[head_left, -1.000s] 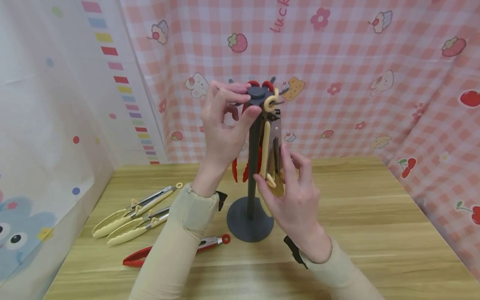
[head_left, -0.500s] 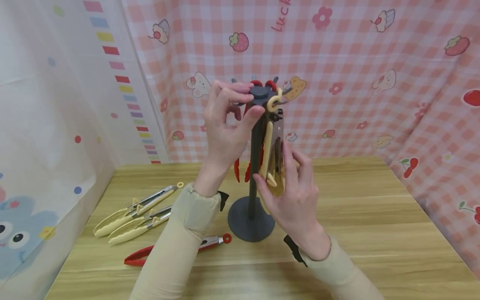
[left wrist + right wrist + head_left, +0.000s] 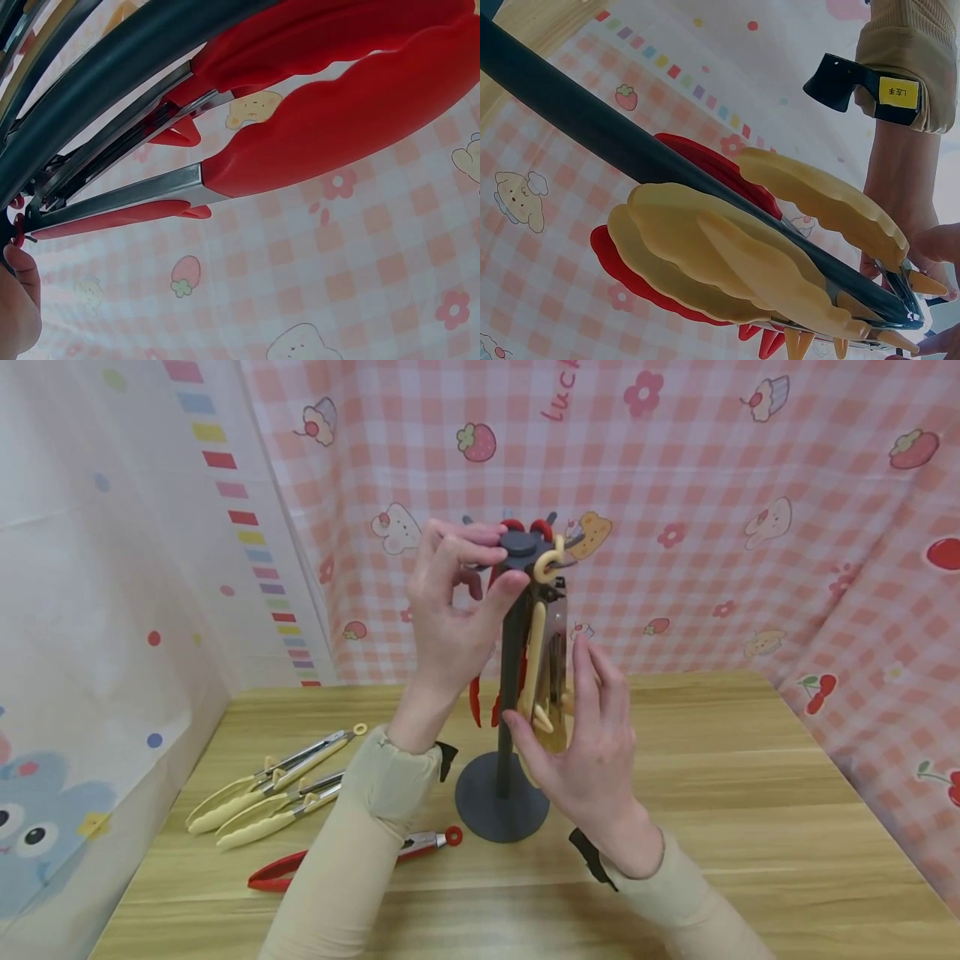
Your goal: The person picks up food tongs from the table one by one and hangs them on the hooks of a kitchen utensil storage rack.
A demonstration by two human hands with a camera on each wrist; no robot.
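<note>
A dark upright stand (image 3: 507,760) with hooks round its top is on the table. My left hand (image 3: 453,602) grips the stand's top, thumb in front and fingertips on the cap. Pale yellow tongs (image 3: 537,652) hang by their rings on the right side. Red tongs (image 3: 330,135) hang behind the pole, large in the left wrist view. My right hand (image 3: 588,760) is beside the yellow tongs, thumb and fingers spread around them; its fingertips look apart from them. Scalloped yellow tong heads (image 3: 705,247) fill the middle of the right wrist view.
Two yellow tongs (image 3: 255,806) and a red pair (image 3: 427,843) lie on the wooden table (image 3: 735,827) at the left, partly behind my left sleeve. The stand's round base (image 3: 498,818) is near the table's middle. A checked cloth (image 3: 697,468) hangs behind.
My right fingers have straightened and come away from the yellow tongs, which stay hanging. The left hand has kept its hold on the stand's top.
</note>
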